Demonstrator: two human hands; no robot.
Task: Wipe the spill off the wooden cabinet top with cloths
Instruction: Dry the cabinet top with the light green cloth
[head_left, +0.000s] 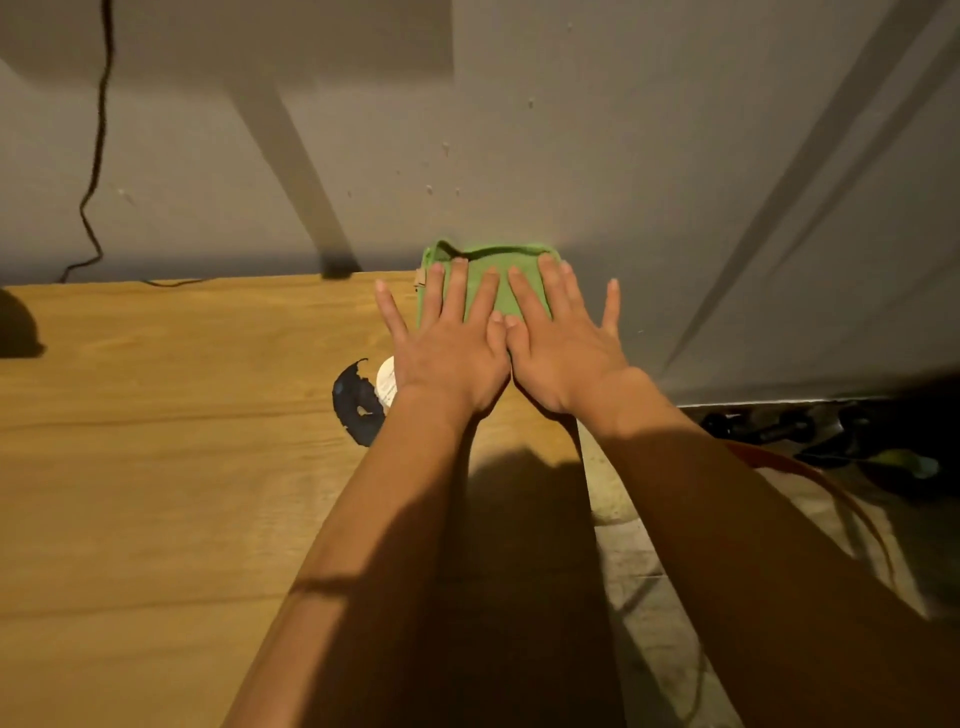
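Your green cloth (491, 278) lies folded at the far right corner of the wooden cabinet top (171, 441), against the grey wall (597, 130). Your left hand (451, 358) and right hand (563, 353) press it flat, fingers spread, gripping nothing. Push rightward and it could slip off the edge onto the cluttered floor (675, 597). Beside your left wrist lie a black scrap (356, 402) and a white object (385, 382); a cable (96, 156) hangs down the wall.

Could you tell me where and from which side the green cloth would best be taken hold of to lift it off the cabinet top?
Probably its near edge, from the person's side. The green cloth lies folded flat in the back right corner of the cabinet top, its far edge curling up against the wall. Both the left hand and right hand press flat on it, so fingers could pinch there.
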